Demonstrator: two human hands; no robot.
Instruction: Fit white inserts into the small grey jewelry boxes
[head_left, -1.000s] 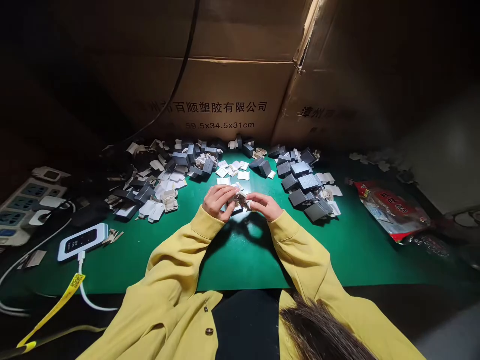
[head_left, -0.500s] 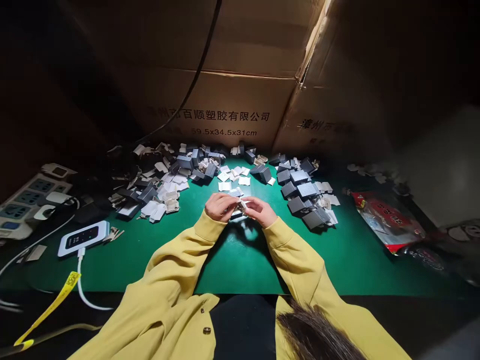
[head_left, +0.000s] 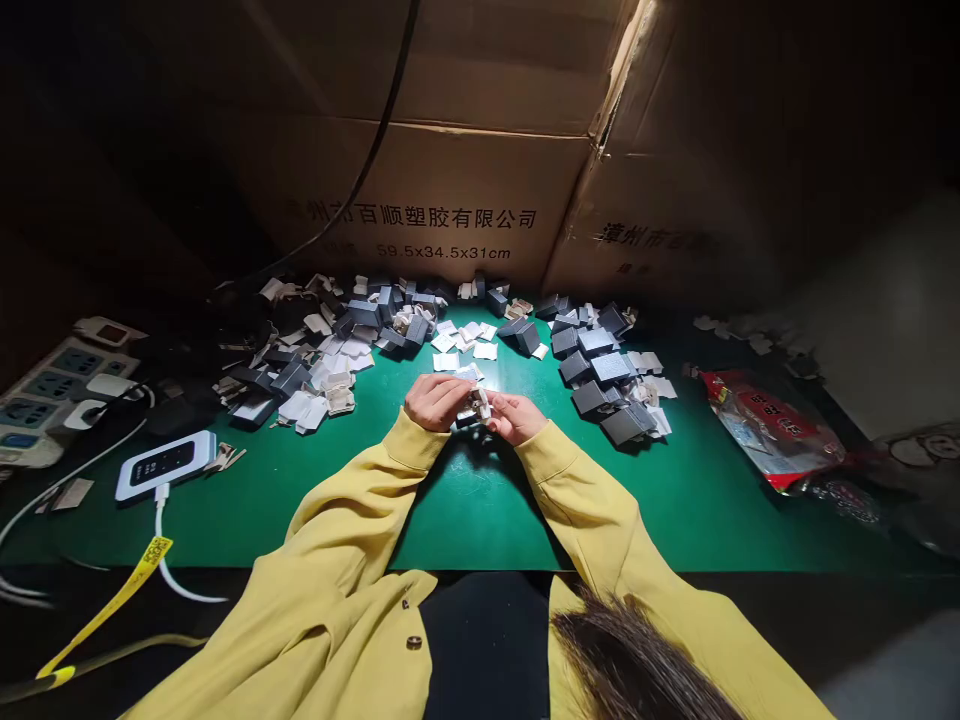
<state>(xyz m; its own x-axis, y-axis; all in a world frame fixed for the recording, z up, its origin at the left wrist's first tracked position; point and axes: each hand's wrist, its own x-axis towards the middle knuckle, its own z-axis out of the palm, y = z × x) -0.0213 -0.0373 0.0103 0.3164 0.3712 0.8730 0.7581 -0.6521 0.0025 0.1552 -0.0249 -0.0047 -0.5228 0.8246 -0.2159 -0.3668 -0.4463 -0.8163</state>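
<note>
My left hand [head_left: 436,401] is closed around a small dark box [head_left: 472,415], mostly hidden by the fingers, over the middle of the green table. The fingers of my right hand [head_left: 520,417] pinch a white paper piece [head_left: 485,404] at the box's right side. Whether this paper is joined to the box I cannot tell. Just beyond my hands, several white paper pieces [head_left: 485,351] lie flat on the table, with a dark grey box [head_left: 527,337] to their right.
Dark grey boxes [head_left: 611,367] are piled at the right, and boxes mixed with white paper [head_left: 304,410] at the left. A white device with a cable [head_left: 166,467] and a power strip [head_left: 56,385] lie far left. A plastic bag [head_left: 780,425] lies right; cartons [head_left: 450,170] stand behind.
My hands have drawn slightly apart, and the box and white paper between them show more. The whole view has shifted a little. The piles lie as before.
</note>
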